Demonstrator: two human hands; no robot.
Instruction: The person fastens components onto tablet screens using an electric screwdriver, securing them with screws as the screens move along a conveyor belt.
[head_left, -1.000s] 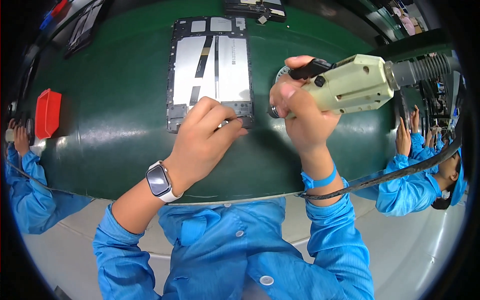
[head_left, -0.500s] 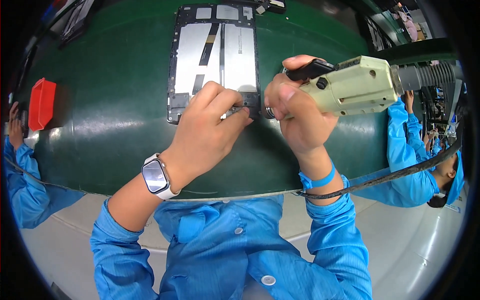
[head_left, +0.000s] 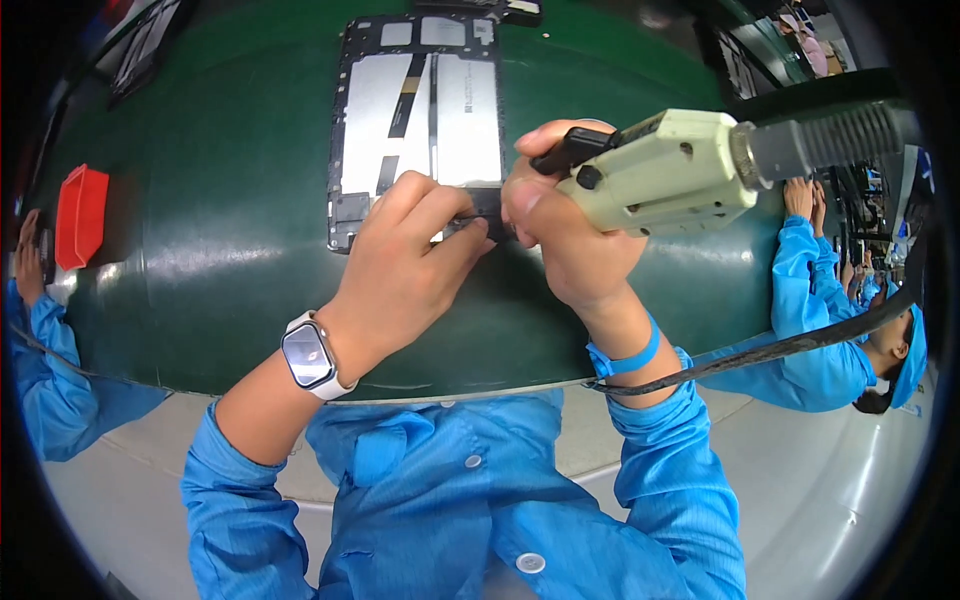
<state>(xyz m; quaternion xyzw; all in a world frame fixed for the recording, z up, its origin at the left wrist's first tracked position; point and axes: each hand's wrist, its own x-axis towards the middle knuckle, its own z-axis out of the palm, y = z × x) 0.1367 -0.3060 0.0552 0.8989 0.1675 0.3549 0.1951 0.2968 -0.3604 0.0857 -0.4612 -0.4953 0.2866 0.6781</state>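
An opened tablet (head_left: 465, 120) lies face down on the green bench, its silver back plate, black frame and dark ribbon cable showing. My left hand (head_left: 410, 230) rests over its near end, thumb and forefinger pinched together near the lower right corner. Whatever those fingertips hold is too small to make out. My right hand (head_left: 575, 225) is wrapped around a pale cream electric screwdriver (head_left: 665, 170) with a black lever. The tool lies tilted, its body up to the right and its front end down at the tablet's lower right corner. My fingers hide its tip.
A red tray (head_left: 82, 218) stands at the left of the green bench (head_left: 230, 300). A dark cable (head_left: 780, 352) runs across from the right to my blue wristband (head_left: 635, 352). Co-workers in blue sit on both sides, one sleeve (head_left: 795, 265) at the right. Black parts (head_left: 520, 12) lie at the far edge.
My right hand has moved left with the screwdriver, bringing its front end to the tablet's corner. The tablet appears slightly further left. My left hand keeps its pinch.
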